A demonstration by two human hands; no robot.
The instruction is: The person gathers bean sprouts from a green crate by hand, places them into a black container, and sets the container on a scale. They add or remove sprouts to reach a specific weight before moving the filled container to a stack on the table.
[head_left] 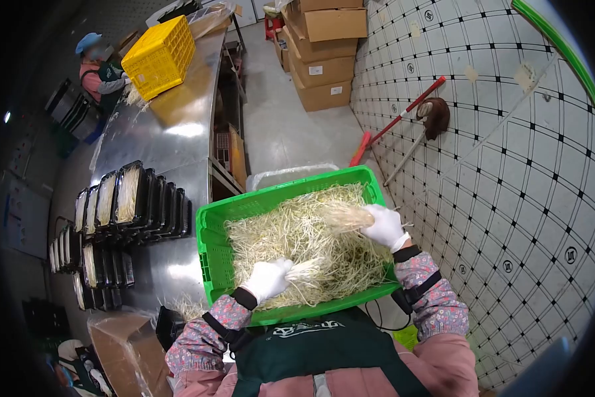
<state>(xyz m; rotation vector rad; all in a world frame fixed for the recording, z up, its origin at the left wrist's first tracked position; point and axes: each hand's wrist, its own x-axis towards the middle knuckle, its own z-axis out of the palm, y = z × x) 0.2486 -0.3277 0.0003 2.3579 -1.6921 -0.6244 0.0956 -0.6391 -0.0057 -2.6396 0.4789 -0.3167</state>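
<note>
A green plastic crate (281,188) in front of me is filled with a loose heap of long, thin, pale sprouts (277,231). My left hand (265,281), in a white glove, is closed round the ends of a small bunch of sprouts (305,270) at the near side of the heap. Also white-gloved, my right hand (383,226) grips another bunch (345,217) above the crate's right part. That bunch is slightly blurred and points left. Both hands are apart from each other.
On the steel table (178,149) at left stand several stacked black trays (130,192) of sprouts and a yellow crate (158,56), with a person (99,69) behind it. Cardboard boxes (320,69), a red-handled tool (406,109) and a tiled wall (496,132) lie beyond; an open carton (128,344) is lower left.
</note>
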